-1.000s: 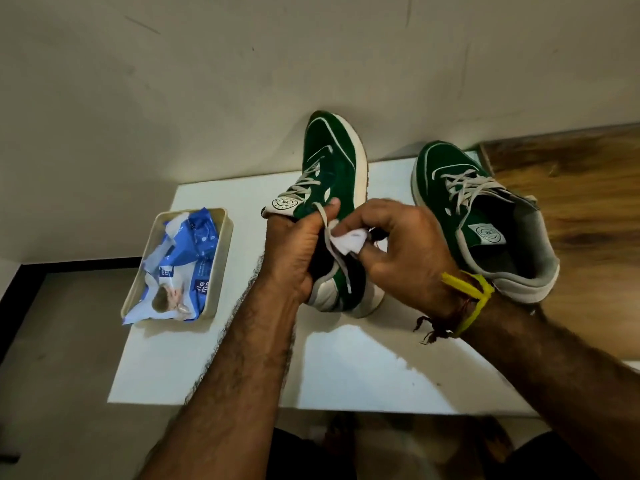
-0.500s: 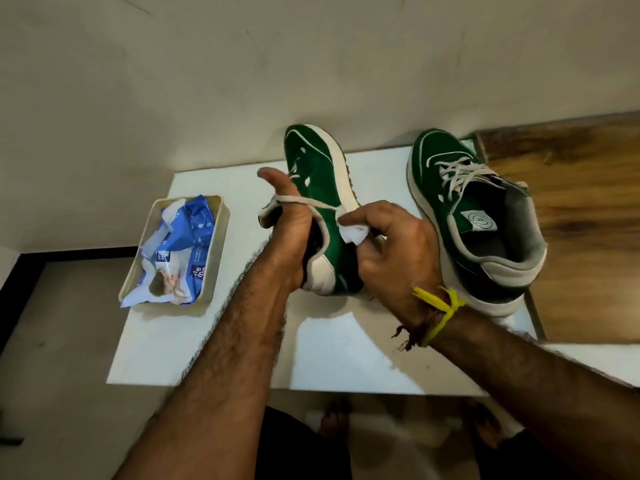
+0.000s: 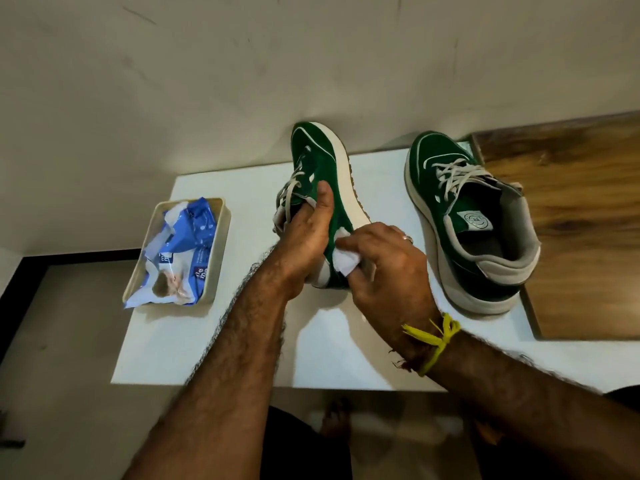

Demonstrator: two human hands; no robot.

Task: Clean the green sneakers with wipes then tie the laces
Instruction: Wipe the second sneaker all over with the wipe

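A green sneaker (image 3: 322, 161) with a white sole stands tipped on its side at the middle of the white table (image 3: 214, 341). My left hand (image 3: 306, 237) grips it around the tongue and opening, thumb along its green side. My right hand (image 3: 384, 268) pinches a crumpled white wipe (image 3: 343, 259) and presses it against the sneaker's heel area. The second green sneaker (image 3: 464, 216) sits upright to the right, its white laces loose.
A beige tray (image 3: 221, 251) at the table's left holds a blue wipes pack (image 3: 183, 251). A wooden board (image 3: 581, 209) lies under the right sneaker's heel side. The wall runs right behind the table. My feet show below the table's front edge.
My left hand turned the sneaker further onto its side, sole now facing right. My right hand slid the wipe down toward the heel.
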